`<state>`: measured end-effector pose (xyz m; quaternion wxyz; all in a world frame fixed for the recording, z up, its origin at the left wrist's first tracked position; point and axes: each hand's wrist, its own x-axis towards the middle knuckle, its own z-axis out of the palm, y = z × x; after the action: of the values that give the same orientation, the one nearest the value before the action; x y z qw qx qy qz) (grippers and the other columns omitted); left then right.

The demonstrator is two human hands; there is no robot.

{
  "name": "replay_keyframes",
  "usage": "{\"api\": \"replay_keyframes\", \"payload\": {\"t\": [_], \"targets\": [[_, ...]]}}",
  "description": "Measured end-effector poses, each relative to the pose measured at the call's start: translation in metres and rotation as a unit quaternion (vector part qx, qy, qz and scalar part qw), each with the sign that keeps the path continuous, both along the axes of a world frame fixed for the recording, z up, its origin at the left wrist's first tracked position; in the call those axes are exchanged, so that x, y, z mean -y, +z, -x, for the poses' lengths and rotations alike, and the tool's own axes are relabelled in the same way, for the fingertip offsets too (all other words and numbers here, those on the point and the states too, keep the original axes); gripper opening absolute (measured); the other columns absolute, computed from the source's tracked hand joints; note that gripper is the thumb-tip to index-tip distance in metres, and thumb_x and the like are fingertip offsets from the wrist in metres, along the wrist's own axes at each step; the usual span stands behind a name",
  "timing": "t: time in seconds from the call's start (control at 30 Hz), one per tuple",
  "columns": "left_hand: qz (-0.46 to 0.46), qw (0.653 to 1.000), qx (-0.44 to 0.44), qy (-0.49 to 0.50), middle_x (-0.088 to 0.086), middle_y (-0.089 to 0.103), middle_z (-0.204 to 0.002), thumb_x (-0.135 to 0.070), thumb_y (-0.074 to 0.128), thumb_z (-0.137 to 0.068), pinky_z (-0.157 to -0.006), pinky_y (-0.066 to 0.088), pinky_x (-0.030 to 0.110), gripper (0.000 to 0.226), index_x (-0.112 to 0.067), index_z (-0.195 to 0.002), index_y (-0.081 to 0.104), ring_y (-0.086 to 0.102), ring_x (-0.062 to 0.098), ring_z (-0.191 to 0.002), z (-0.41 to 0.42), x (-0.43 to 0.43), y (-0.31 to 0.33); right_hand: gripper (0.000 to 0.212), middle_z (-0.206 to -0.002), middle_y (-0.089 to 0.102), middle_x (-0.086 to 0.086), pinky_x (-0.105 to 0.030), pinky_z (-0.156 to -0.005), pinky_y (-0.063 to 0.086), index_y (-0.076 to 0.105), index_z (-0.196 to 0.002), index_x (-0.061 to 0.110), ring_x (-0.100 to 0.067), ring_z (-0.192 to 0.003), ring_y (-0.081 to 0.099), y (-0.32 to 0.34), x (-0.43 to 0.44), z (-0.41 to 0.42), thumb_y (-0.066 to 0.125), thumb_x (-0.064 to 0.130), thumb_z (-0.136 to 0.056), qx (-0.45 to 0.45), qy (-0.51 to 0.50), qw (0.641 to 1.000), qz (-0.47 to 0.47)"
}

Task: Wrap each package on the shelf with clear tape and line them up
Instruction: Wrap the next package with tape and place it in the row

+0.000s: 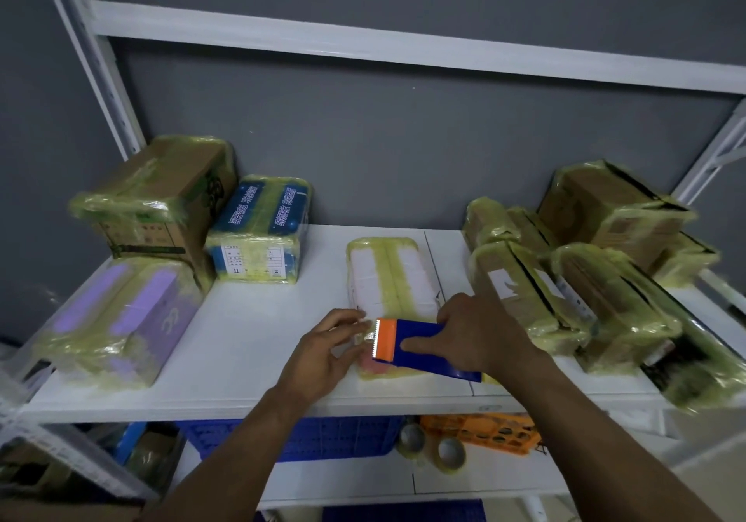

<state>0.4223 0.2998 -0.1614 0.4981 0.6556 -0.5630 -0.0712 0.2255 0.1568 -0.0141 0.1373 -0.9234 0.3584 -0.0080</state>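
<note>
The white package (389, 275) lies flat at the centre of the shelf (250, 340), its long side running up the frame, already banded with yellowish tape; the right hand (472, 336) grips the blue tape dispenser (424, 346), fingers curled over its top and thumb along its near side, the orange toothed end pointing left over the package's lower end; the left hand (327, 346), fingers nearly straight and spread, presses on the tape there and holds nothing; the step looks like cutting off a strip, so the left fingertips had best pin the tape flat just beside the teeth while the blade tilts into the film and pulls sharply for a clean tear, the loose end then smoothed down without creases, fingers well away from the serrated edge; as for writing, the blue package (262, 231) at centre left carries white characters on top, too blurred to read, and a white form label on its front where the number 11 can be made out; the cardboard box (161, 194) at upper left has green print that cannot be read; the purple package (121, 315) at the left shows a pale logo, illegible.
</note>
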Motion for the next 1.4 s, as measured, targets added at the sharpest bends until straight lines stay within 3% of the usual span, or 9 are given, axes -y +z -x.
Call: {"api": "replay_keyframes", "payload": {"t": [0.3, 0.43, 0.57, 0.77, 0.9, 0.97, 1.03, 1.17, 1.4], "targets": [[-0.032, 0.998, -0.053, -0.030, -0.033, 0.047, -0.133, -0.025, 0.067, -0.094, -0.101, 0.051, 0.020, 0.043, -0.033, -0.135, 0.058, 0.049, -0.001, -0.131, 0.008, 0.002, -0.004, 0.073, -0.074, 0.070, -0.001, -0.038, -0.073, 0.060, 0.073, -0.080, 0.011, -0.016, -0.068, 0.068, 0.008, 0.004, 0.013, 0.072, 0.083, -0.066, -0.012, 0.004, 1.000, -0.019], [0.002, 0.989, -0.143, -0.029, -0.025, 0.047, -0.143, -0.017, 0.062, -0.098, -0.097, 0.055, 0.024, 0.047, -0.034, -0.141, 0.054, 0.044, 0.006, -0.138, 0.021, 0.003, -0.012, 0.074, -0.074, 0.069, -0.003, -0.038, -0.072, 0.058, 0.071, -0.081, 0.010, -0.018, -0.069, 0.068, 0.009, 0.006, 0.009, 0.073, 0.082, -0.066, -0.016, -0.007, 1.000, -0.007], [0.016, 0.960, -0.278, 0.016, -0.037, 0.050, -0.140, -0.026, 0.053, -0.101, -0.093, 0.052, 0.015, 0.056, -0.039, -0.152, 0.032, 0.052, -0.006, -0.129, 0.049, 0.006, -0.022, 0.075, -0.070, 0.066, -0.003, -0.031, -0.063, 0.051, 0.069, -0.077, 0.008, -0.018, -0.066, 0.066, 0.009, 0.009, 0.007, 0.073, 0.082, -0.066, -0.022, -0.007, 1.000, -0.008], [-0.008, 0.957, -0.288, 0.034, -0.030, 0.063, -0.128, -0.025, 0.048, -0.103, -0.103, 0.050, 0.024, 0.040, -0.041, -0.139, 0.048, 0.057, -0.003, -0.123, 0.056, 0.011, -0.023, 0.072, -0.069, 0.065, -0.002, -0.034, -0.069, 0.055, 0.066, -0.074, 0.011, -0.017, -0.068, 0.066, 0.007, 0.010, 0.003, 0.072, 0.082, -0.066, -0.028, -0.006, 1.000, 0.005], [-0.033, 0.981, -0.183, 0.052, -0.042, 0.056, -0.129, -0.037, 0.046, -0.106, -0.096, 0.052, 0.017, 0.052, -0.058, -0.149, 0.027, 0.057, -0.009, -0.119, 0.051, 0.007, -0.015, 0.076, -0.072, 0.069, -0.004, -0.038, -0.073, 0.058, 0.073, -0.078, 0.008, -0.019, -0.068, 0.068, 0.006, 0.011, 0.005, 0.071, 0.083, -0.066, -0.023, -0.006, 1.000, -0.005], [-0.041, 0.992, -0.120, 0.025, -0.038, 0.044, -0.144, -0.051, 0.045, -0.105, -0.093, 0.055, 0.018, 0.054, -0.061, -0.151, 0.020, 0.051, -0.006, -0.130, 0.041, 0.005, -0.008, 0.077, -0.072, 0.070, -0.005, -0.038, -0.073, 0.058, 0.074, -0.079, 0.007, -0.018, -0.068, 0.069, 0.006, 0.011, 0.006, 0.071, 0.083, -0.067, -0.021, -0.009, 1.000, -0.012], [-0.023, 1.000, -0.011, 0.000, -0.025, 0.032, -0.160, -0.055, 0.049, -0.103, -0.105, 0.050, 0.027, 0.051, -0.047, -0.152, 0.038, 0.035, 0.006, -0.146, 0.025, 0.005, -0.001, 0.076, -0.073, 0.070, -0.004, -0.037, -0.074, 0.058, 0.073, -0.080, 0.008, -0.018, -0.069, 0.069, 0.005, 0.011, 0.008, 0.072, 0.083, -0.067, -0.020, -0.010, 1.000, -0.015], [0.013, 0.984, 0.179, 0.008, -0.018, 0.054, -0.146, -0.038, 0.068, -0.095, -0.116, 0.039, 0.032, 0.039, -0.029, -0.133, 0.067, 0.035, 0.009, -0.148, -0.004, 0.012, 0.011, 0.074, -0.081, 0.068, -0.002, -0.038, -0.080, 0.060, 0.072, -0.085, 0.010, -0.017, -0.074, 0.068, 0.003, 0.008, 0.011, 0.071, 0.082, -0.069, -0.018, -0.004, 1.000, -0.018], [0.014, 0.979, 0.202, -0.001, -0.013, 0.064, -0.136, -0.035, 0.071, -0.093, -0.107, 0.049, 0.028, 0.035, -0.023, -0.126, 0.072, 0.051, 0.000, -0.134, -0.011, 0.008, 0.011, 0.074, -0.079, 0.071, 0.001, -0.027, -0.066, 0.056, 0.072, -0.087, 0.015, -0.012, -0.070, 0.068, 0.011, 0.016, 0.023, 0.073, 0.085, -0.063, -0.002, -0.029, 0.999, -0.030]]}}
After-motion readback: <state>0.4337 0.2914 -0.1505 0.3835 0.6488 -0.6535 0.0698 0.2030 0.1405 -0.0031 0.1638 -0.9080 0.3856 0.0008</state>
